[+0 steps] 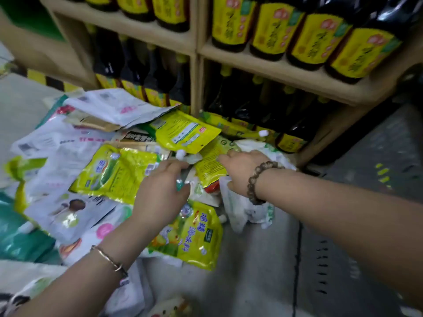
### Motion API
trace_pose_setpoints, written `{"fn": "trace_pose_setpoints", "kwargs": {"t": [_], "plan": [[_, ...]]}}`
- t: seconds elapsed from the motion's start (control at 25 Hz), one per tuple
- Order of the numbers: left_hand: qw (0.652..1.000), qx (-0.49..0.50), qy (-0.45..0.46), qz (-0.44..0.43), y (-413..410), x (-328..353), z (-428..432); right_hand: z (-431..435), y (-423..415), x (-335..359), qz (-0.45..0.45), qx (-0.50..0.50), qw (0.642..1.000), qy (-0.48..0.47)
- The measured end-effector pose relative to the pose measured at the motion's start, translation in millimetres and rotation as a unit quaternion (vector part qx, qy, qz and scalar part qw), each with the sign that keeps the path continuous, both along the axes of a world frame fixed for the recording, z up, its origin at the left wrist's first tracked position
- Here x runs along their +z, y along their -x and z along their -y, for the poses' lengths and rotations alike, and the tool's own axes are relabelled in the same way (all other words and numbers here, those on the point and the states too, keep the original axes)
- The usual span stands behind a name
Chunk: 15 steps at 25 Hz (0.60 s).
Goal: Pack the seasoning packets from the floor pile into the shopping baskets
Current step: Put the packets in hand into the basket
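1. Two hands are down in the pile (107,175), which lies on the floor (251,259) right up against the shelf (194,88). No basket in view, so I can't say how much is packed.
2. On the right hand (240,172) the fingers are straight-ish and spread away from the thumb, laid on a yellow packet (209,165), not clamped on it. The film is glossy, so I'd guess a flat-fingered drag just slides it under its neighbours instead of lifting it.
3. On the left hand (160,195) the fingers curl down by a white cap (180,154) on a spout pouch, but it's too blurry to tell if they've got hold of anything. If it's only the cap, the pouch could swing and slip out on the lift.
4. Packets overlap like crazy. Pull one from the middle and the ones lying on it may ride along, then drop off halfway.
5. Bottles (249,106) stand on the bottom shelf just behind the pile. A quick yank that way could knock one.
6. With the basket out of sight, the drop-off probably means turning away, so it'd be easy to miss the rim.
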State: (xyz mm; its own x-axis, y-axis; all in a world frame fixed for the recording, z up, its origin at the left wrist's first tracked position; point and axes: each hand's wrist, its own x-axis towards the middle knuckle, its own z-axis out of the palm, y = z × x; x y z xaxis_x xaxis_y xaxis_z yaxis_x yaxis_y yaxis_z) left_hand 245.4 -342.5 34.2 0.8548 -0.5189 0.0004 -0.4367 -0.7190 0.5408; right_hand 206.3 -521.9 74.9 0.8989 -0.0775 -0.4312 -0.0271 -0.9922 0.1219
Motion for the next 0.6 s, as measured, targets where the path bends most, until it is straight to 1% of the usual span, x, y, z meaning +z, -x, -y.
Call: {"fn": "trace_pose_setpoints", "kwargs": {"t": [0.08, 0.24, 0.32, 0.4, 0.48, 0.6], "plan": [[0.999, 0.021, -0.031, -0.036, 0.3, -26.0, -15.4, -14.5, -6.4, -38.3, -0.031, -0.022, 0.999, -0.019], [0.988, 0.050, -0.071, -0.126, 8.9, -64.6, -47.3, -56.0, -0.4, -109.5, -0.074, -0.094, 0.986, -0.112], [0.982, 0.056, -0.088, -0.160, 15.8, -76.0, -62.8, -71.8, 2.7, -134.3, -0.093, -0.121, 0.980, -0.131], [0.975, 0.061, -0.093, -0.192, 22.0, -82.9, -76.5, -80.4, 5.1, -154.1, -0.107, -0.131, 0.978, -0.125], [0.970, 0.073, -0.086, -0.215, 25.2, -86.4, -87.3, -83.8, 6.1, -168.8, -0.084, -0.146, 0.979, -0.113], [0.968, 0.084, -0.068, -0.226, 27.4, -91.3, -97.2, -81.6, 13.2, -181.7, -0.040, -0.228, 0.967, -0.110]]}}
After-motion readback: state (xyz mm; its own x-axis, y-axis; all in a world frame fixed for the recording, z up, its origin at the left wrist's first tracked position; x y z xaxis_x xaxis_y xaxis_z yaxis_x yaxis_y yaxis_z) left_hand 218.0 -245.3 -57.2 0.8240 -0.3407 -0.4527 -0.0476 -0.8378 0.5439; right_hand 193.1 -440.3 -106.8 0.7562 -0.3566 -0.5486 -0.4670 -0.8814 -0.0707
